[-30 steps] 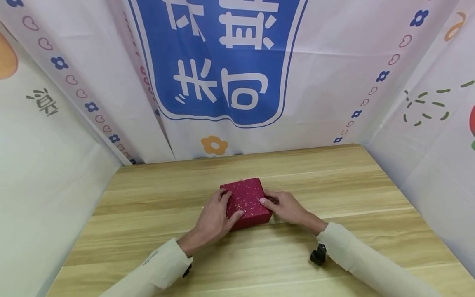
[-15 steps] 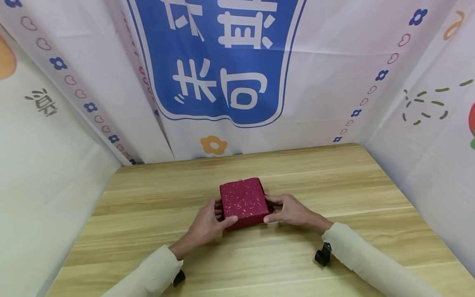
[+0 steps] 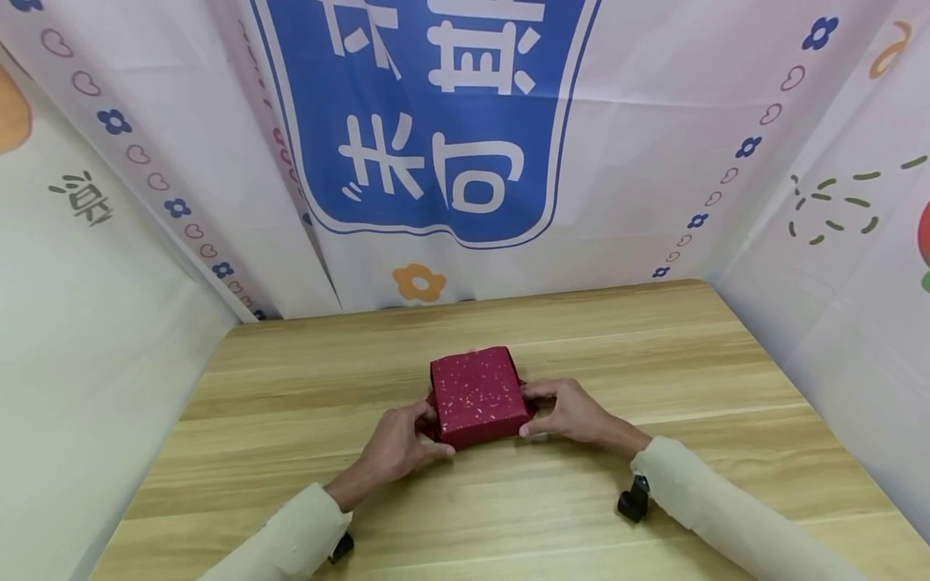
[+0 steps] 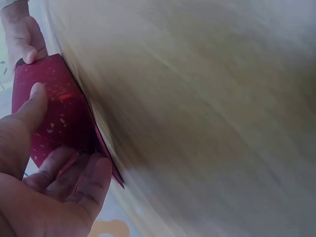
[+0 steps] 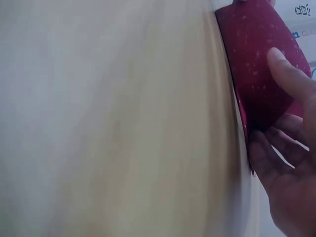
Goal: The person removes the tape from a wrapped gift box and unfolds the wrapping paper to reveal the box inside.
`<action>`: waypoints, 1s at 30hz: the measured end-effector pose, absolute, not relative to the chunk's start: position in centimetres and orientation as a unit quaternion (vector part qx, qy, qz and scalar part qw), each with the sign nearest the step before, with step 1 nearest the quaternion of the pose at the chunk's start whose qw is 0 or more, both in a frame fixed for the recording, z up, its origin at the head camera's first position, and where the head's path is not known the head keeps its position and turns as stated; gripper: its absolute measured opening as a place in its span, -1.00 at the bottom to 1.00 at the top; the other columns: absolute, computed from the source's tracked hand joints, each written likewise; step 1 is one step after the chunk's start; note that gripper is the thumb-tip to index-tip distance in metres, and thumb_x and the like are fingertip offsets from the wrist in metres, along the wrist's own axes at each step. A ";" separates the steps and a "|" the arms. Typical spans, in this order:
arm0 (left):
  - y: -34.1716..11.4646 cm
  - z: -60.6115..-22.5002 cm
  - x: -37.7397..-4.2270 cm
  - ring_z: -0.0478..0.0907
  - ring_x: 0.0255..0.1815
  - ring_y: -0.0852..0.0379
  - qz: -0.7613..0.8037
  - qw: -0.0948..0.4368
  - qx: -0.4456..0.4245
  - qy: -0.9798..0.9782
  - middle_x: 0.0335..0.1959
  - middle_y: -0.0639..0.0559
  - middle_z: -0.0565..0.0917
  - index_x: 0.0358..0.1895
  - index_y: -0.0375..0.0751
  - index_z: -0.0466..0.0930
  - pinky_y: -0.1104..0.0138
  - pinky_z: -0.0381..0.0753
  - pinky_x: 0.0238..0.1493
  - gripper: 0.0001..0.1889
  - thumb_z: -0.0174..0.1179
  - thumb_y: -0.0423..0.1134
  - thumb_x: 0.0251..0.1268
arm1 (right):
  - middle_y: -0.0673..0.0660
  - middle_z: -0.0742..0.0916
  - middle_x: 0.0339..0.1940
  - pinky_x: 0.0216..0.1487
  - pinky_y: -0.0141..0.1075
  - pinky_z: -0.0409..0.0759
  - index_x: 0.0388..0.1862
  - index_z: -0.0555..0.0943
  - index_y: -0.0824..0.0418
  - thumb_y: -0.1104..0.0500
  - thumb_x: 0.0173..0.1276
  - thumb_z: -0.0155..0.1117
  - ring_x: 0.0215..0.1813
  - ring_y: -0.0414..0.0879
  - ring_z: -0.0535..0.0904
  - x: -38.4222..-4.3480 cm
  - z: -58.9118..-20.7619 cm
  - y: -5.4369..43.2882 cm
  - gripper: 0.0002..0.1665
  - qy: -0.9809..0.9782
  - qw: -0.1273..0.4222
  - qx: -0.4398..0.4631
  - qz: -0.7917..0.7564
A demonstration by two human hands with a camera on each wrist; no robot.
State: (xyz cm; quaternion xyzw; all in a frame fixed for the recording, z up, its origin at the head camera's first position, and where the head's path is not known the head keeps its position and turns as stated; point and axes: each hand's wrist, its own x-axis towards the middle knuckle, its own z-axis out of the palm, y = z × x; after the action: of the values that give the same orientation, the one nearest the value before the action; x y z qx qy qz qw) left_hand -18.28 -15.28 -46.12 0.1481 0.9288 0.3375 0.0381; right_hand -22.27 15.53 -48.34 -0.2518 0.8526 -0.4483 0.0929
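Note:
A square dark red paper box [image 3: 479, 391] with gold flecks sits on the wooden table. Flaps stick out low at its left and right sides. My left hand [image 3: 395, 444] holds the left side: the thumb is by the front left corner and the fingers are at the left flap. In the left wrist view the curled fingers [image 4: 91, 182] press into the side near the flap [image 4: 111, 165]. On the other side, my right hand [image 3: 574, 410] grips the right end, thumb at the front corner. Its fingertips [image 5: 259, 143] tuck in beside the right flap in the right wrist view.
White printed curtains [image 3: 625, 186] rise behind the table [image 3: 617, 323] and along both sides. Black wrist-worn devices show under both sleeves, one by the right cuff [image 3: 634, 499].
My left hand has slid off the box's top down to its left side. My right thumb has gone from the top edge to the front corner. Side flaps now show at the base.

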 end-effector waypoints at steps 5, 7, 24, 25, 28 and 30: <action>-15.6 -46.4 -18.4 0.63 -0.26 0.26 0.271 0.017 0.183 0.945 -0.28 0.15 0.75 -0.25 -0.01 0.68 0.40 0.61 -0.24 -0.63 0.53 0.07 -0.09 | 0.18 0.67 0.21 0.28 -0.03 0.54 0.13 0.65 0.26 -0.10 -0.03 0.61 0.29 0.13 0.55 -22.8 -48.4 16.2 -0.22 0.861 0.084 -0.280 -0.416; -15.6 -46.4 -18.3 0.62 -0.25 0.26 0.251 0.009 0.194 0.948 -0.28 0.17 0.74 -0.26 0.00 0.70 0.38 0.62 -0.24 -0.64 0.50 0.10 -0.07 | 0.16 0.67 0.21 0.28 -0.03 0.54 0.14 0.65 0.25 -0.09 -0.03 0.62 0.28 0.10 0.55 -23.0 -48.4 16.4 -0.23 0.860 0.087 -0.290 -0.411; -15.6 -46.2 -18.3 0.69 -0.02 0.01 0.167 -0.081 0.254 0.949 -0.22 0.00 0.81 -0.67 -0.04 0.70 0.15 0.67 0.04 -0.70 0.49 0.06 -0.06 | 0.08 0.76 0.00 0.22 -0.02 0.58 -0.27 0.79 0.14 0.30 0.25 0.38 0.14 0.06 0.65 -24.2 -48.3 16.5 -0.88 0.875 0.031 -0.340 -0.343; -15.6 -46.2 -18.3 0.69 -0.05 0.02 0.166 -0.085 0.255 0.949 -0.24 0.03 0.81 -0.68 -0.03 0.68 0.19 0.69 -0.03 -0.70 0.49 0.06 -0.06 | 0.07 0.77 -0.01 0.23 -0.01 0.57 -0.28 0.79 0.13 0.29 0.24 0.38 0.14 0.05 0.66 -24.1 -48.2 16.6 -0.88 0.876 0.030 -0.339 -0.341; -15.6 -46.2 -18.2 0.66 -0.09 0.04 0.163 -0.091 0.260 0.947 -0.33 0.11 0.81 -0.68 -0.02 0.67 0.25 0.70 -0.17 -0.69 0.49 0.07 -0.07 | 0.05 0.78 -0.02 0.21 -0.01 0.58 -0.31 0.79 0.10 0.29 0.22 0.39 0.13 0.04 0.66 -24.1 -48.1 16.8 -0.88 0.879 0.028 -0.335 -0.339; -15.6 -46.1 -18.2 0.66 -0.07 0.03 0.161 -0.091 0.263 0.947 -0.32 0.10 0.81 -0.67 -0.02 0.68 0.23 0.70 -0.14 -0.69 0.48 0.07 -0.05 | 0.02 0.78 -0.05 0.20 -0.03 0.59 -0.36 0.78 0.05 0.29 0.20 0.39 0.11 0.00 0.66 -24.1 -47.9 16.9 -0.87 0.881 0.029 -0.327 -0.340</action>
State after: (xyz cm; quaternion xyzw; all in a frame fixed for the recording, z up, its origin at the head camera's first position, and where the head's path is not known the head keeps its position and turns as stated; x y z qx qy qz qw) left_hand -18.20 -15.58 -46.14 0.2631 0.9470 0.1605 -0.0908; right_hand -24.09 16.88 -47.95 -0.3269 0.8814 -0.3397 0.0295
